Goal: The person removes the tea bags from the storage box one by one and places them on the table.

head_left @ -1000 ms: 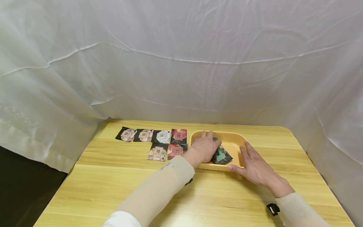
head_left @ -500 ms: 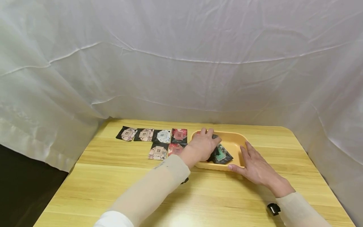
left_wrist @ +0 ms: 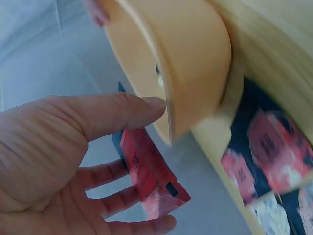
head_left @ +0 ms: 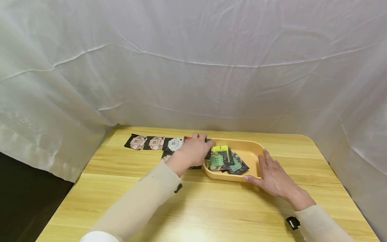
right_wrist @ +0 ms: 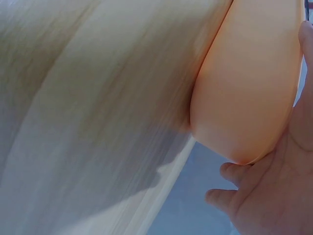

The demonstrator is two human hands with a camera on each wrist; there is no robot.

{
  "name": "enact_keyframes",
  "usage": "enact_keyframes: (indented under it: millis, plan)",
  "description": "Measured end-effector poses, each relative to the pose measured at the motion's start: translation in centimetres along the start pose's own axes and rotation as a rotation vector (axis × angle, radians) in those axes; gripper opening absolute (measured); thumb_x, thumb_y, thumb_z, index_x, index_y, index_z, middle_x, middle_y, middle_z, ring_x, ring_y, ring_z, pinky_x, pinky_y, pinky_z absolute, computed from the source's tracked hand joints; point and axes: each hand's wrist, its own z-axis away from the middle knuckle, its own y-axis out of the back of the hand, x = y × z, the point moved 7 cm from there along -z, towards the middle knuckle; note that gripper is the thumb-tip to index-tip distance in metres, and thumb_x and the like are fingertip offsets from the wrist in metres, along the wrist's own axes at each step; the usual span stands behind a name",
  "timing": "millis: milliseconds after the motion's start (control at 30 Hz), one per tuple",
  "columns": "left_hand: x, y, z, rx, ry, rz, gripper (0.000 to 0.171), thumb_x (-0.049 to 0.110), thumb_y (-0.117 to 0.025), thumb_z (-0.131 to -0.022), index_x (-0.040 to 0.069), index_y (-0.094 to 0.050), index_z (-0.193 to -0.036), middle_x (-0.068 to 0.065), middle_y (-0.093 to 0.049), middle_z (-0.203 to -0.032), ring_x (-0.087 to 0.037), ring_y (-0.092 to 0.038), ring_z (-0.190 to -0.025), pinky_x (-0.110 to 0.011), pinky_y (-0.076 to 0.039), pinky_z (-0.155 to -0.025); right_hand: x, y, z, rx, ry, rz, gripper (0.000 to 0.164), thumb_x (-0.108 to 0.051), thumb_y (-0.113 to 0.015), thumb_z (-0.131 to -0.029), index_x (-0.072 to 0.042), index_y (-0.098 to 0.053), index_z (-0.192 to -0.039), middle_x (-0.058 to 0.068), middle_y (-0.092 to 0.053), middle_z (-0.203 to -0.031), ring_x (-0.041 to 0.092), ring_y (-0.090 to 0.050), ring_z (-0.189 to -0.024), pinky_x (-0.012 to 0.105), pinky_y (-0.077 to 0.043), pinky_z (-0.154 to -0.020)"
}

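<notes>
My left hand (head_left: 193, 148) is over the left rim of the yellow tray (head_left: 232, 177), beside the rows of sachets. It holds a red and black sachet (left_wrist: 149, 169) between thumb and fingers, as the left wrist view shows; in the head view the hand covers most of it. Black sachets with green labels, one green-labelled sachet (head_left: 219, 161) with a yellow top among them, lie overlapping in the tray's left half. My right hand (head_left: 273, 174) rests at the tray's right front corner, fingers extended along the side wall and thumb on the near rim.
Left of the tray, flat sachets lie in two rows: a pink-labelled sachet (head_left: 136, 142), another pink-labelled sachet (head_left: 156, 143) and a white-labelled sachet (head_left: 173, 144) at the back, others partly hidden under the left arm. A grey-white curtain (head_left: 193, 84) hangs behind the wooden table (head_left: 211, 208).
My left hand has come up and left out of the tray with a sachet. The green-labelled sachet with the yellow top is now visible there. The right hand stays at the tray's corner.
</notes>
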Motion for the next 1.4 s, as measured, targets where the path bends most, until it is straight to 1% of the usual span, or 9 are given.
enact_keyframes:
  millis: [167, 333, 467, 700, 867, 967, 1067, 1200, 1400]
  plan:
    - [-3.2, 0.4, 2.0, -0.015, 0.031, 0.080, 0.080, 0.002, -0.077, -0.089, 0.027, -0.047, -0.159, -0.018, -0.039, -0.165, -0.042, -0.042, -0.147, -0.056, -0.050, -0.114, -0.1, 0.1, 0.1, 0.002, 0.000, 0.001, 0.122, -0.079, -0.054, -0.094, 0.015, -0.017, -0.161, 0.037, 0.000, -0.171, 0.058, -0.013, -0.156, 0.075, -0.013, -0.124]
    - [-6.8, 0.3, 4.2, -0.057, 0.084, 0.166, 0.088, 0.005, -0.081, -0.087, 0.031, -0.042, -0.162, -0.019, -0.038, -0.166, -0.045, -0.039, -0.149, -0.063, -0.048, -0.113, -0.3, 0.1, 0.3, 0.002, 0.006, -0.004, 0.121, -0.079, -0.055, -0.094, 0.014, -0.017, -0.162, 0.036, 0.001, -0.171, 0.058, -0.012, -0.156, 0.075, -0.013, -0.124]
    - [-9.5, -0.1, 5.8, -0.072, 0.094, 0.174, 0.088, 0.009, -0.085, -0.085, 0.028, -0.044, -0.161, -0.018, -0.042, -0.162, -0.044, -0.043, -0.145, -0.063, -0.049, -0.112, -0.3, 0.1, 0.4, 0.001, 0.005, -0.004, 0.120, -0.078, -0.055, -0.094, 0.014, -0.018, -0.162, 0.036, 0.001, -0.171, 0.058, -0.012, -0.156, 0.075, -0.013, -0.124]
    - [-13.3, -1.6, 7.7, -0.093, 0.116, 0.179, 0.082, 0.008, -0.083, -0.087, 0.024, -0.047, -0.159, -0.021, -0.039, -0.164, -0.049, -0.038, -0.149, -0.069, -0.043, -0.114, -0.3, 0.1, 0.3, 0.005, 0.006, 0.004, 0.118, -0.077, -0.056, -0.094, 0.014, -0.020, -0.161, 0.037, -0.002, -0.171, 0.058, -0.014, -0.156, 0.074, -0.014, -0.124]
    - [-15.2, -2.8, 8.7, -0.126, 0.134, 0.156, 0.077, 0.004, -0.078, -0.089, 0.022, -0.049, -0.158, -0.025, -0.035, -0.166, -0.058, -0.034, -0.148, -0.074, -0.034, -0.118, -0.3, 0.0, 0.4, 0.002, 0.005, -0.001, 0.118, -0.076, -0.057, -0.095, 0.014, -0.020, -0.161, 0.037, -0.002, -0.171, 0.058, -0.014, -0.156, 0.074, -0.015, -0.124]
    - [-15.8, -3.6, 9.0, -0.138, 0.127, 0.139, 0.077, -0.005, -0.071, -0.088, 0.019, -0.049, -0.157, -0.027, -0.034, -0.166, -0.064, -0.031, -0.147, -0.076, -0.027, -0.119, -0.3, 0.0, 0.4, 0.001, 0.004, -0.005, 0.118, -0.077, -0.057, -0.094, 0.014, -0.020, -0.161, 0.037, -0.002, -0.171, 0.058, -0.014, -0.156, 0.074, -0.015, -0.124]
    - [-16.4, -4.5, 9.2, -0.159, 0.139, 0.148, 0.079, -0.012, -0.065, -0.087, 0.019, -0.048, -0.158, -0.027, -0.030, -0.168, -0.066, -0.027, -0.148, -0.079, -0.026, -0.118, -0.2, 0.0, 0.4, 0.000, 0.004, -0.003, 0.119, -0.077, -0.056, -0.094, 0.014, -0.019, -0.161, 0.037, -0.001, -0.171, 0.058, -0.014, -0.156, 0.074, -0.016, -0.124]
    - [-16.8, -5.6, 9.2, -0.184, 0.153, 0.167, 0.083, -0.012, -0.065, -0.087, 0.020, -0.045, -0.161, -0.026, -0.027, -0.170, -0.066, -0.025, -0.149, -0.080, -0.030, -0.114, -0.3, 0.0, 0.4, 0.000, 0.006, -0.006, 0.119, -0.077, -0.057, -0.094, 0.014, -0.019, -0.161, 0.036, 0.000, -0.171, 0.058, -0.014, -0.156, 0.075, -0.016, -0.123]
    - [-16.9, -6.7, 9.1, -0.177, 0.133, 0.167, 0.086, -0.012, -0.068, -0.082, 0.017, -0.047, -0.159, -0.027, -0.034, -0.166, -0.063, -0.032, -0.147, -0.077, -0.031, -0.117, -0.1, -0.2, 0.4, -0.008, 0.001, -0.023, 0.119, -0.078, -0.056, -0.094, 0.013, -0.018, -0.162, 0.035, 0.002, -0.172, 0.058, -0.011, -0.156, 0.075, -0.014, -0.124]
